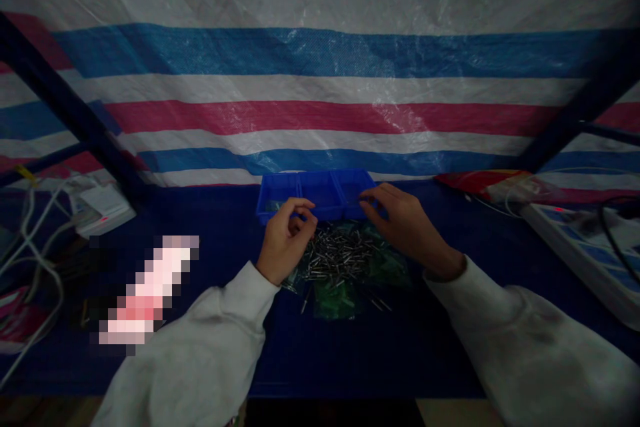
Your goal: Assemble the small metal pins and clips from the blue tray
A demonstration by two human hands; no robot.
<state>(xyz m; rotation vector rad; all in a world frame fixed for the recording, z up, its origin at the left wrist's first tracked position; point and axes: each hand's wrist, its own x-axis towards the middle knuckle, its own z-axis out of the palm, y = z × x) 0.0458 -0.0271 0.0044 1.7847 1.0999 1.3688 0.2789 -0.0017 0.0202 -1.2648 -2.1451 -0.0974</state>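
A heap of small metal pins or screws (340, 253) lies on the blue tabletop (320, 353), with small green plastic bags (335, 301) around it. Behind the heap is a blue tray (320, 193) with three compartments; clear plastic shows in the left one. My left hand (287, 237) is over the heap's left side, fingers curled and thumb against them; whatever they pinch is too small to make out. At the tray's right compartment, my right hand (400, 217) has its fingers bent together. Anything at those fingertips is too dark to name.
A bright pixelated patch (150, 287) covers something at left. White cables (35, 240) and a white device (103, 207) stand beyond it. On the right are a red packet (475, 180) and a large white device (575, 247). A striped sheet (320, 53) hangs behind.
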